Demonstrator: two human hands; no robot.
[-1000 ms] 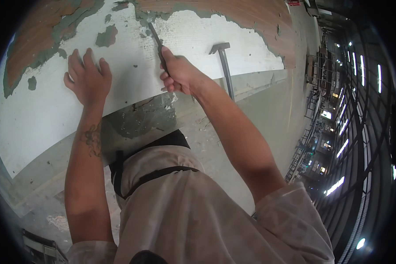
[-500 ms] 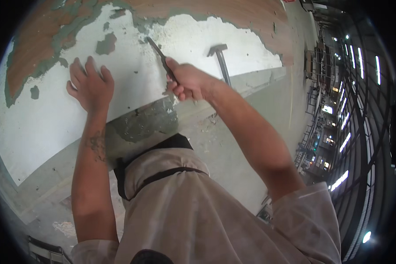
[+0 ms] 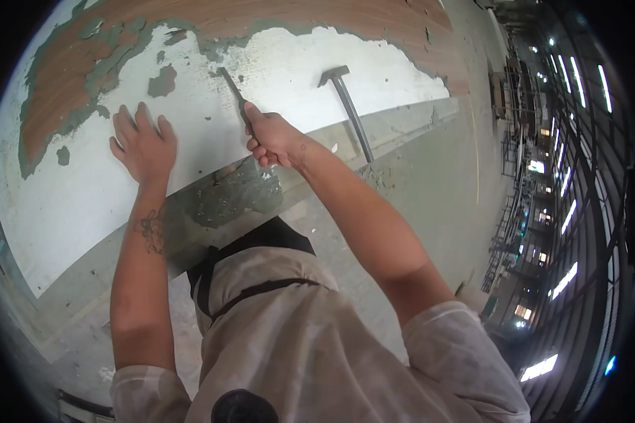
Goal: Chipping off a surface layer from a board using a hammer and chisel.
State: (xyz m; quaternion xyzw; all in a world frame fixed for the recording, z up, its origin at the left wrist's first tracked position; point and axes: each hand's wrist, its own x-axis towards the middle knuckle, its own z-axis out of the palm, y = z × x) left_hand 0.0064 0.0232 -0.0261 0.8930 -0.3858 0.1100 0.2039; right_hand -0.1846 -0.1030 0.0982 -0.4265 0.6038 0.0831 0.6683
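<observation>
One slim dark tool (image 3: 231, 86) in hand, held by the right grip (image 3: 269, 135): fingers curled tight round its near end, thumb laid along it toward the tip. Tool runs out from the grip toward 11 o'clock, tip over the white sheet (image 3: 197, 144); whether tip touches sheet, cannot tell. At 9 o'clock from the right grip, well apart: left grip (image 3: 146, 144), laid palm down on the same sheet, fingers spread, nothing held. One grey-green patch (image 3: 162, 82) just beyond its fingertips, between 12 and 1 o'clock; a smaller grey-green spot (image 3: 63, 155) at its 9 o'clock.

Hammer (image 3: 352, 117) lies between 2 and 3 o'clock from the right grip, apart from it; head on the sheet, handle running toward 5 o'clock across the sheet's near edge and over the worktop (image 3: 410, 121) border. Mottled dark area (image 3: 236, 196) just outside that edge, at 7 o'clock from the right grip. Brown layer (image 3: 296, 13) with ragged grey-green margin spans the far side, 10 to 1 o'clock.

Outermost: beige shirt (image 3: 282, 338) with dark strap (image 3: 261, 287) at 6 o'clock; pale floor (image 3: 423, 183) at 4 o'clock; bright lights (image 3: 563, 280) beyond it, rightward, among dark framework
</observation>
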